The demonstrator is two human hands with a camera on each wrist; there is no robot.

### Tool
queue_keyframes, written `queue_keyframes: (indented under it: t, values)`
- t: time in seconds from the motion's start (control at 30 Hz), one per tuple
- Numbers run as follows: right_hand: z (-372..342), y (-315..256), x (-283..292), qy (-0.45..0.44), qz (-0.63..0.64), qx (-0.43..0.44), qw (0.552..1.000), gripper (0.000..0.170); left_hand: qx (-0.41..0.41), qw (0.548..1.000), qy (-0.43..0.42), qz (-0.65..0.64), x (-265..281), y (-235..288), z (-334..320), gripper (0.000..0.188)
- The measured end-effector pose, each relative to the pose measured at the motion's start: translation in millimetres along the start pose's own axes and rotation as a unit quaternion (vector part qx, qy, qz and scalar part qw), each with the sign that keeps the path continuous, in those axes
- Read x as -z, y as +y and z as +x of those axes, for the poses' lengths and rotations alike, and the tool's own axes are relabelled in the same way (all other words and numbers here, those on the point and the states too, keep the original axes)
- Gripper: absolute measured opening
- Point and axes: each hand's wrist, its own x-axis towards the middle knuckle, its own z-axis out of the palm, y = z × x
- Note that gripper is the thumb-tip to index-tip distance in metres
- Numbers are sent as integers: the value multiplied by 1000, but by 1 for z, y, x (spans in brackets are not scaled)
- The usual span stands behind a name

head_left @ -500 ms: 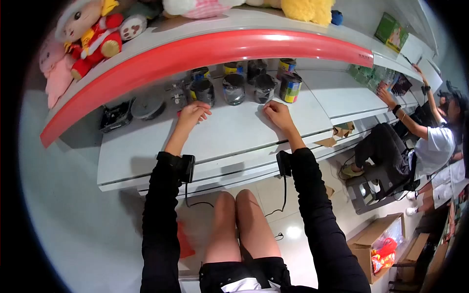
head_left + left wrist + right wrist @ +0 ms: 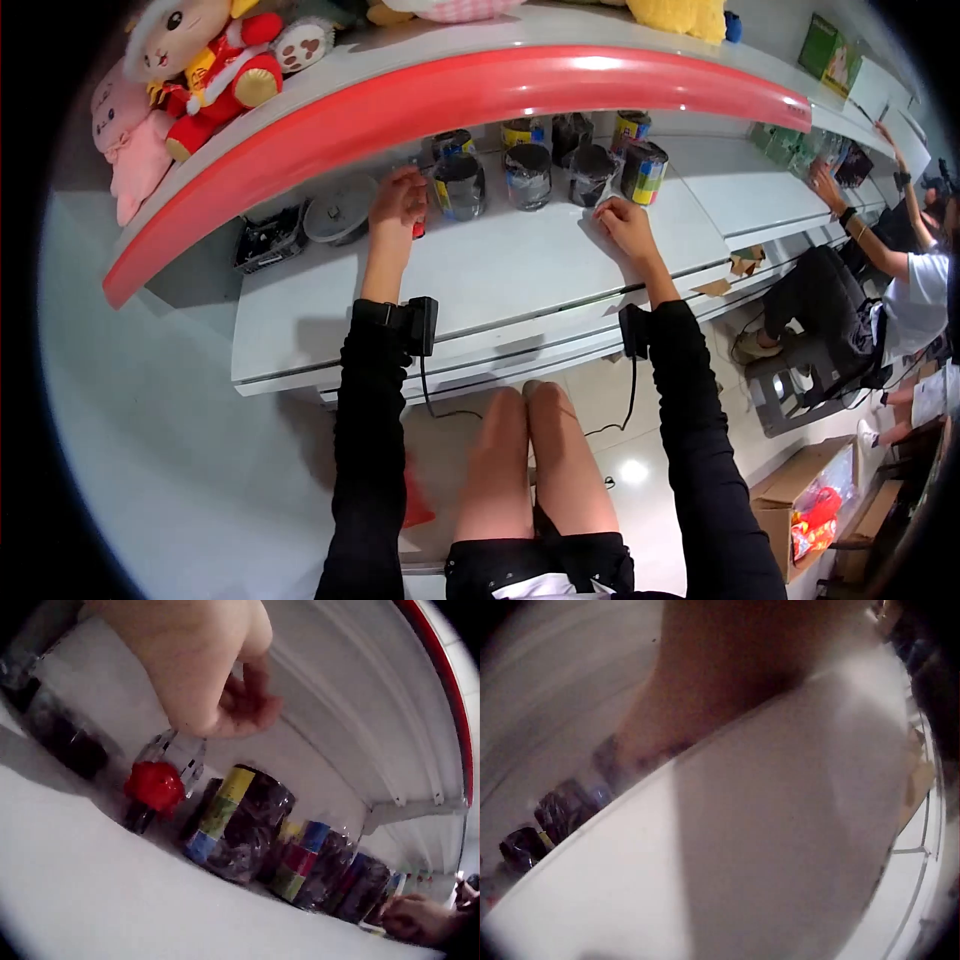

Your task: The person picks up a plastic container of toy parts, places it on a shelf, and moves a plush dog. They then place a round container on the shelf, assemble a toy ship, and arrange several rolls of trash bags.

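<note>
Several cans wrapped in dark plastic stand in two rows on the white tabletop; the front left can has a coloured label strip. My left hand is raised left of it, fingers loosely bent, with nothing visible in them. Below that hand, the left wrist view shows a grey, blocky object with a round red part, largely hidden in the head view. My right hand is low over the tabletop, loosely curled, just in front of a black can. No object shows in it.
A round clear tub and a black basket stand at the left. A red-edged shelf with plush toys overhangs the cans. Another person sits at the right. An open carton is on the floor.
The head view has shifted, so the scene sits further right. My left hand has moved farther in and left of the front left can, over the grey object. My right hand stays by its can.
</note>
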Motion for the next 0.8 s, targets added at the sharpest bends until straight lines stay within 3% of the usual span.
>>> queue_keyframes:
  t: [0.17,0.37,0.47,0.57,0.67,0.77,0.8]
  values:
    - [1,-7,1,-13,-1,-14,1000,10,-129,989,65,-31,14,-6,-3,18]
    - [1,0,0,-7,12,10,1000,10,-201,954,217,-49,39,-8,2,14]
    - [1,-5,1,-7,-3,-16,1000,9,-214,943,224,120,40,-9,3,9]
    - [2,-4,1,-11,17,-20,1000,9,-320,886,215,258,55,-13,10,7]
    - [2,-2,0,-11,19,-25,999,9,-371,844,203,331,70,1,4,6]
    - [0,-7,2,-14,22,-24,999,10,-392,782,325,361,118,13,9,7]
    - [0,-7,2,-10,22,-27,999,10,-347,760,397,380,138,13,11,9]
